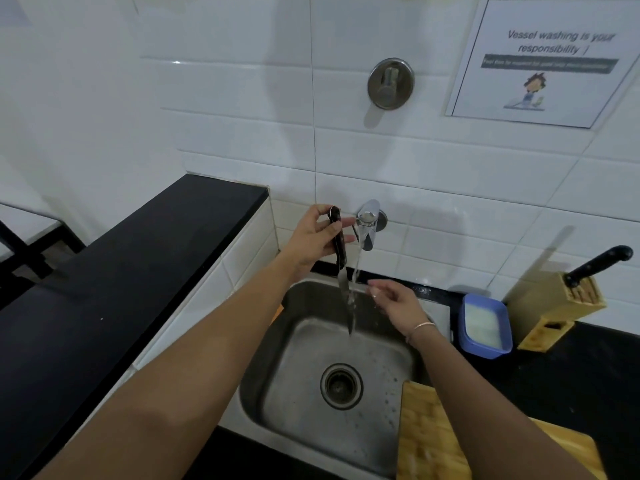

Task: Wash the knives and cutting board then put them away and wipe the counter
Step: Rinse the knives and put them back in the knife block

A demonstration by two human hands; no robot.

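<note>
My left hand (313, 237) grips the dark handle of a knife (341, 268) and holds it point down over the steel sink (304, 344). Water runs from the wall tap (369, 221) down along the blade. My right hand (394, 301) hovers just right of the stream with its fingers loosely bent, holding nothing. A wooden cutting board (429, 438) lies at the sink's right edge, partly under my right forearm. On the counter at the right stands a wooden knife block (557, 306) with one black-handled knife (599, 263) in it.
A blue tub (483, 325) with pale liquid sits between the sink and the knife block. A black raised ledge (121, 271) runs along the left. A tiled wall with a paper notice (540, 60) stands behind the sink. The drain (341, 386) is in the sink's middle.
</note>
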